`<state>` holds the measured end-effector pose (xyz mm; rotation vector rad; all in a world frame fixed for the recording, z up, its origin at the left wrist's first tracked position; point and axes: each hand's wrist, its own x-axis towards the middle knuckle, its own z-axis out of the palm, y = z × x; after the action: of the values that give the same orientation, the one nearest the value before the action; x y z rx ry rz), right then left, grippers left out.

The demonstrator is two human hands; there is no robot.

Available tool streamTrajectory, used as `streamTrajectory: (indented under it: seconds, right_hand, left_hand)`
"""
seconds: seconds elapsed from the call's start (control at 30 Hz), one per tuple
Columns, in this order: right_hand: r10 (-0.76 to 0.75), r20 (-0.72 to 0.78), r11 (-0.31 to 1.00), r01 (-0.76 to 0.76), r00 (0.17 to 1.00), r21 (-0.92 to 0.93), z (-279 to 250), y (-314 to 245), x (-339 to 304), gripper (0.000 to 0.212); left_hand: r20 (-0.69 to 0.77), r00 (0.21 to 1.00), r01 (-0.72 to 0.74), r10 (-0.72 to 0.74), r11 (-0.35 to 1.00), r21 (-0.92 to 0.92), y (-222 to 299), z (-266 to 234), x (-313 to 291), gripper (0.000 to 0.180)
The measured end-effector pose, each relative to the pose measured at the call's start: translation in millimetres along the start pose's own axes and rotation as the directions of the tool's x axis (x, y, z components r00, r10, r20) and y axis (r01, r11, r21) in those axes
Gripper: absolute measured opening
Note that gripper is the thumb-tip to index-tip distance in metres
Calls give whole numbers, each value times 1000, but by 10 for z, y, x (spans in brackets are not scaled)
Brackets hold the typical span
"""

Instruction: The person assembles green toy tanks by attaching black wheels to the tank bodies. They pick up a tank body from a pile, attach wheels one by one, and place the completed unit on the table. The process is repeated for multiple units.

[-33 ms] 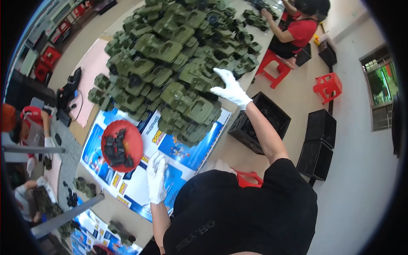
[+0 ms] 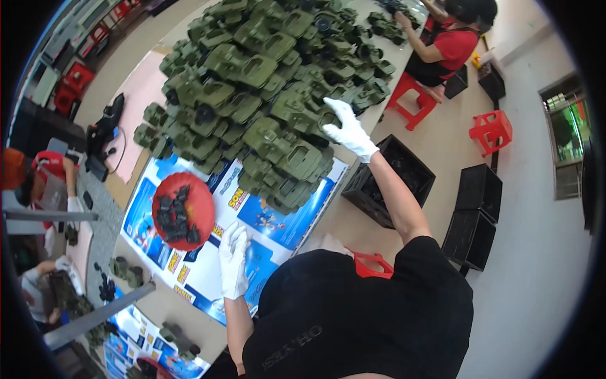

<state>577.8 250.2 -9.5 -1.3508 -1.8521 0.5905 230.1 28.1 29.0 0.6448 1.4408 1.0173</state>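
Note:
My right hand (image 2: 350, 134), in a white glove, is raised at the right edge of a big pile of olive-green plastic toy vehicles (image 2: 268, 136). Its thumb and fingers are spread apart, with nothing between them. My left hand (image 2: 233, 262), also white-gloved, hovers over the near part of a printed blue and white sheet (image 2: 211, 275). Its fingers are loosely bent with a gap between them, and no held thing shows. Just left of it, a round red dish (image 2: 203, 211) holds several small black parts (image 2: 173, 218).
A black crate (image 2: 388, 180) stands on the floor below my right forearm. Farther right are stacked black bins (image 2: 478, 189) and red stools (image 2: 491, 132). One co-worker (image 2: 451, 50) sits at the far right of the table; others work at left, beyond grey metal bars (image 2: 101, 316).
The whole view has shifted slightly, moving the pile a little up and right in the picture. My hands keep nearly the same pose.

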Motion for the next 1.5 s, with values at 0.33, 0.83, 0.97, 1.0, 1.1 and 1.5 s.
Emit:
streamTrajectory:
  seconds: [0.33,0.83,0.97,1.0,1.1,1.5]
  right_hand:
    - [551,-127,730,-403,825,552,280,88,-149,60]
    - [869,-46,355,-556,492,751,582,-355,-1086,63]
    - [666,-69,625,-505,743,596,707,-525,-1460,46]
    - [624,-85,677,-483,777,556,707,-627,-1435,45]
    - [486,-224,835,-373,845,405,746,-782,-1316,41]
    - [914,93,112,-469,394,876,771,-290,-1029,85]
  left_hand:
    - [-89,996,13,-14,1000,-13,-76,-222,-24,44]
    - [-238,969,51,-60,998,-45,-257,-261,-187,43]
    - [-168,984,66,-63,998,12,-288,-73,-171,45]
    - [-141,988,64,-59,997,34,-293,-14,-119,45]
    - [-58,994,97,-98,995,-25,-290,248,34,48]
    - [82,919,388,-386,846,-367,-617,594,453,92]
